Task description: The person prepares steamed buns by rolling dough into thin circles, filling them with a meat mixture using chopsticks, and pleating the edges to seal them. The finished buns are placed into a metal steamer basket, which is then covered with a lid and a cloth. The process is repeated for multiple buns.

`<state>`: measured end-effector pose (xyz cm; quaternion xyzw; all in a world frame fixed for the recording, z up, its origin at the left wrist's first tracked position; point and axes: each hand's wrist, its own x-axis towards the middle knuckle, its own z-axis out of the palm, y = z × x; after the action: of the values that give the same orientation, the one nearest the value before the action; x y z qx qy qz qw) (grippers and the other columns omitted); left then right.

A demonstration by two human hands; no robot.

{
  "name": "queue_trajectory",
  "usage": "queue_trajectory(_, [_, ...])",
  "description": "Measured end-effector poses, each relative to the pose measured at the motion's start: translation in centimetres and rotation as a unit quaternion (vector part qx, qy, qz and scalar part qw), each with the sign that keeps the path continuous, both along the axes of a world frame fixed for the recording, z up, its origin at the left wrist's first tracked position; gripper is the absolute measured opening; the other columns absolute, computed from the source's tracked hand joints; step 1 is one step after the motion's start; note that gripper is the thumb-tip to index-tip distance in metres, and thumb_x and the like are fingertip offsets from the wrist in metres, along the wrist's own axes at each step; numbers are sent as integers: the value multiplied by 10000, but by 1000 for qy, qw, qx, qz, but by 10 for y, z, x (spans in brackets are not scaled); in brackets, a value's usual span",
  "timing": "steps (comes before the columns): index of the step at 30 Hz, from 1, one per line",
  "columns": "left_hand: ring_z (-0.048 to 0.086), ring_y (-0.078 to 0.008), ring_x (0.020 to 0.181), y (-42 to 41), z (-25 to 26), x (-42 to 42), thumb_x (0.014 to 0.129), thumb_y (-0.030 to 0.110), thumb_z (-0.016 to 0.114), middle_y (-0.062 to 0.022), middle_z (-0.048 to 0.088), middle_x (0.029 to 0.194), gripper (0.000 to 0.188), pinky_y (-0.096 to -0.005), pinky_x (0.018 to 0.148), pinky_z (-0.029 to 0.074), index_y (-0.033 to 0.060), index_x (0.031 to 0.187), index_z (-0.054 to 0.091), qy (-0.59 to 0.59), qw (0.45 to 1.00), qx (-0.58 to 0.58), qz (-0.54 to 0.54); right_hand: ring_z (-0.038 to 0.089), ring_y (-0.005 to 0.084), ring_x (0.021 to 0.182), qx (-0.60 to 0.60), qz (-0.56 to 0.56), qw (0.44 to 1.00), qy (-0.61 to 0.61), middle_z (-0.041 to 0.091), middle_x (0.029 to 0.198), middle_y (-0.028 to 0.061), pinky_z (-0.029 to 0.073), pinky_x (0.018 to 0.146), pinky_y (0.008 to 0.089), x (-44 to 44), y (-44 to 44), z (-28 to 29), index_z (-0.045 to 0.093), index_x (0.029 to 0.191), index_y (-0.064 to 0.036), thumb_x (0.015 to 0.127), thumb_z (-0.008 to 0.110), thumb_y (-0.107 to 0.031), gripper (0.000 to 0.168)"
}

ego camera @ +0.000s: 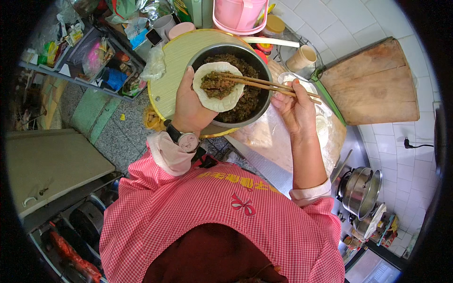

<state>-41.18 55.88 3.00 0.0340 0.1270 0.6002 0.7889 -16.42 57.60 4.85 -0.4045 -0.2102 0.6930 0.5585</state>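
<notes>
On my left hand lies a round dough wrapper with a mound of chopped filling in its middle. My right hand holds a pair of wooden chopsticks, whose tips touch the filling. Beneath the wrapper and the chopsticks is a metal bowl containing more of the dark, chopped filling. The bowl rests on a round, pale green board with a yellow rim. Right of it, partly hidden by my right forearm, white dough pieces lie on a floured board.
A pink plastic container stands behind the bowl. A wooden cutting board leans against the tiled wall at right, with a paper cup near it. Metal pots are at lower right. Plastic storage baskets stand at upper left.
</notes>
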Motion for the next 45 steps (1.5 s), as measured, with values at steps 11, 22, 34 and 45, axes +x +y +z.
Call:
queue_trajectory(11, [536, -364, 1188, -11, 14, -2, 1030, 448, 242, -199, 541, 1301, 572, -538, 1043, 407, 14, 1340, 449, 66, 997, -36, 5, 681, 292, 634, 65, 40, 996, -36, 660, 826, 206, 604, 614, 410, -13, -7, 17, 559, 1004, 14, 989, 494, -224, 247])
queue_trajectory(22, [544, -363, 1184, -12, 9, -21, 1023, 463, 274, -205, 551, 1292, 591, -542, 1037, 414, -11, 1325, 459, 55, 998, -31, 17, 677, 240, 633, 110, -10, 994, 0, 658, 819, 143, 603, 596, 387, 0, -1, 27, 569, 986, 4, 1005, 481, -245, 265])
queue_trajectory(34, [550, -331, 1190, -12, 10, -34, 1012, 415, 404, -176, 562, 1287, 511, -518, 1036, 426, 15, 1325, 460, 56, 996, -21, -67, 411, 72, 426, 17, -54, 945, -323, 549, 614, -1, 262, 394, 225, -9, 26, -46, 604, 846, -37, 907, 672, -277, 257])
queue_trajectory(45, [587, -302, 1151, -33, 10, 3, 1014, 358, 414, -174, 597, 1251, 471, -466, 1023, 446, -22, 1278, 504, 34, 961, 22, -274, 656, 129, 914, 119, 51, 959, -251, 678, 970, 64, 549, 797, 262, -32, -112, -16, 652, 1071, 18, 840, 674, 63, 237])
